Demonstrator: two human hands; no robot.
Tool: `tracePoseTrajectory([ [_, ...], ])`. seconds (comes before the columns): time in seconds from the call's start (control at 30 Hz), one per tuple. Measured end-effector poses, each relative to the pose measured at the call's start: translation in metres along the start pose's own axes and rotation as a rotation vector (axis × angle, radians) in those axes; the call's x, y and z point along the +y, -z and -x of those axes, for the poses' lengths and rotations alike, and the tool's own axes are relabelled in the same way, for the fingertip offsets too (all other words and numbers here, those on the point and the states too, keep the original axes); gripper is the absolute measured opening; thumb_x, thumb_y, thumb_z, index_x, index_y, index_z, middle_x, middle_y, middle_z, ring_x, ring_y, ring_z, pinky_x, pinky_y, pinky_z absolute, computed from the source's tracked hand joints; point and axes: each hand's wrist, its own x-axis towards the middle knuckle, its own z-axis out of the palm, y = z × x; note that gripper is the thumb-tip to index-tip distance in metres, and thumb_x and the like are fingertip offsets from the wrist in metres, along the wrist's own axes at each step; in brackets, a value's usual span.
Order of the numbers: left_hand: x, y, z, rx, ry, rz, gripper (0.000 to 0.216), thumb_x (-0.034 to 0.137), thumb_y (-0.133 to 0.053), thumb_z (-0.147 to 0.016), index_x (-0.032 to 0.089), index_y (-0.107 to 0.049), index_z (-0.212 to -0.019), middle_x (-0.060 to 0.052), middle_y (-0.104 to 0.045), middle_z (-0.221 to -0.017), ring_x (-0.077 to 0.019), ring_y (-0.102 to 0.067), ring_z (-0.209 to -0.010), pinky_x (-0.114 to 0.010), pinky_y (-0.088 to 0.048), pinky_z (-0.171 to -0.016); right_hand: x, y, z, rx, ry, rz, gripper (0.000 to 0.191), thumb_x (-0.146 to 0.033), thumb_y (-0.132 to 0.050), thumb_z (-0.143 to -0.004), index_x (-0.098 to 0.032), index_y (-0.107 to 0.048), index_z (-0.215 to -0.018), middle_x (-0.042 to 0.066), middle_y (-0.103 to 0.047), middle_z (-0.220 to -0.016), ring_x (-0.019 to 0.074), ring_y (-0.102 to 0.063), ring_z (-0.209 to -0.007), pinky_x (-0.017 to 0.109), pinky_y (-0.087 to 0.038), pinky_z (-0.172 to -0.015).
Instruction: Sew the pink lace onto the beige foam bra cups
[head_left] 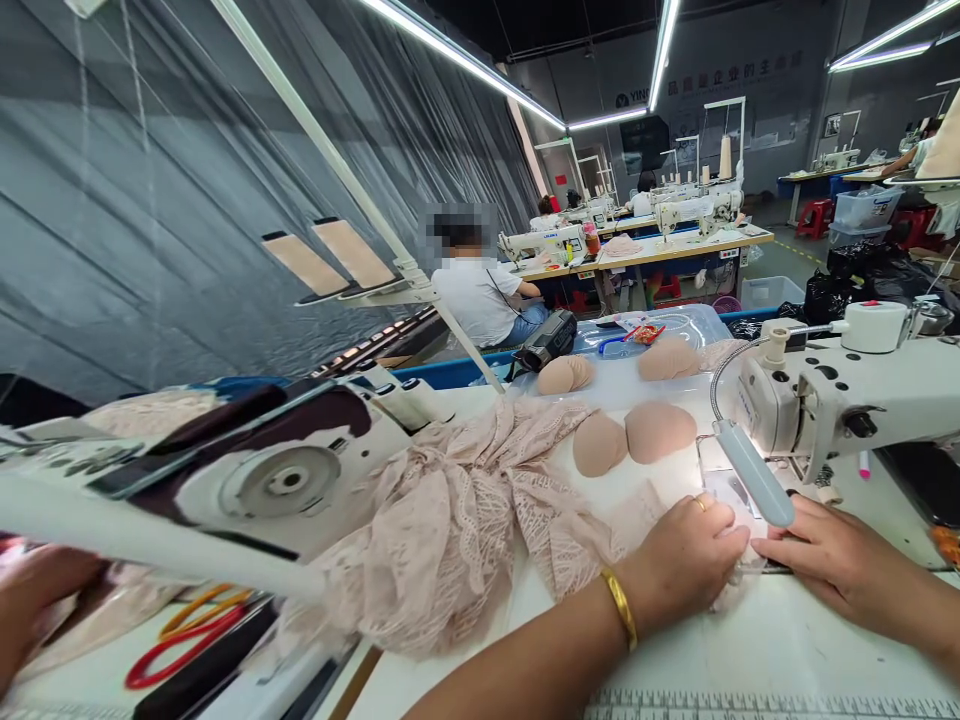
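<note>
My left hand (686, 550), with a gold bangle and a ring, is closed on a piece of pale pink lace fabric (731, 590) beside the needle area of a white sewing machine (780, 400). My right hand (832, 555) lies with fingers stretched out at the fabric's right edge, some of them hidden behind the grey lamp (754, 475). A large heap of pink lace (442, 540) is bunched to the left of my left forearm. Just beyond the hands lie round beige pads (660, 432), touching one another on the white table.
Stacks of beige pads (566, 375) sit behind on a clear plastic lid (694, 325). A ruler strip (750, 703) runs along the front edge. At left are a neighbour's hand (52, 580), red-handled scissors (184, 645) and a thread stand (367, 290). A person in white (476, 300) sits ahead.
</note>
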Motion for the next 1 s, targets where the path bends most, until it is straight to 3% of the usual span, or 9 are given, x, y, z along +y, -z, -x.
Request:
tracePoseTrajectory([
  [0.27,0.0,0.004,-0.004,0.003,-0.022,-0.028,0.01,0.021,-0.056,-0.097,0.017,-0.06,-0.089,-0.006,-0.062,-0.093,-0.021,-0.055,-0.085,-0.035,-0.039,-0.072,-0.002,-0.005,-0.001,-0.023,-0.066,0.119,0.037,-0.012,-0.044,-0.104,-0.026,-0.07,-0.128,0.009,-0.073,-0.101,0.0265,-0.066,-0.092,0.035,-0.054,-0.067],
  [0.4,-0.006,-0.001,-0.01,-0.056,-0.056,-0.035,0.012,0.025,-0.059,-0.097,0.018,-0.06,-0.088,-0.006,-0.063,-0.092,-0.0222,-0.056,-0.086,-0.037,-0.041,-0.072,0.001,-0.008,-0.002,0.023,-0.105,0.069,0.033,-0.015,-0.048,-0.103,-0.029,-0.074,-0.118,0.008,-0.074,-0.105,0.0258,-0.068,-0.093,0.035,-0.054,-0.071],
  [0.67,-0.028,-0.02,-0.025,0.043,-0.122,0.053,0.01,0.021,-0.059,-0.097,0.016,-0.066,-0.094,-0.01,-0.069,-0.106,-0.0227,-0.062,-0.097,-0.038,-0.049,-0.089,0.007,-0.012,-0.005,0.052,-0.235,0.015,0.029,-0.021,-0.047,-0.106,-0.03,-0.074,-0.102,0.006,-0.072,-0.099,0.024,-0.068,-0.086,0.034,-0.053,-0.069],
  [0.8,-0.035,-0.024,-0.03,0.075,-0.151,0.051,0.014,0.017,-0.056,-0.097,0.017,-0.067,-0.09,-0.009,-0.071,-0.1,-0.0224,-0.063,-0.097,-0.039,-0.05,-0.093,0.011,-0.016,-0.003,0.056,-0.268,0.039,0.028,-0.021,-0.047,-0.104,-0.03,-0.072,-0.094,0.005,-0.073,-0.102,0.0238,-0.068,-0.083,0.034,-0.051,-0.066],
  [1.0,-0.038,-0.021,-0.031,0.05,-0.173,0.034,0.017,0.016,-0.053,-0.098,0.017,-0.069,-0.092,-0.009,-0.072,-0.101,-0.0214,-0.062,-0.097,-0.039,-0.049,-0.098,0.015,-0.02,0.002,-0.037,-0.293,0.144,0.031,-0.021,-0.038,-0.107,-0.027,-0.067,-0.098,0.007,-0.07,-0.107,0.0201,-0.064,-0.071,0.034,-0.046,-0.06],
])
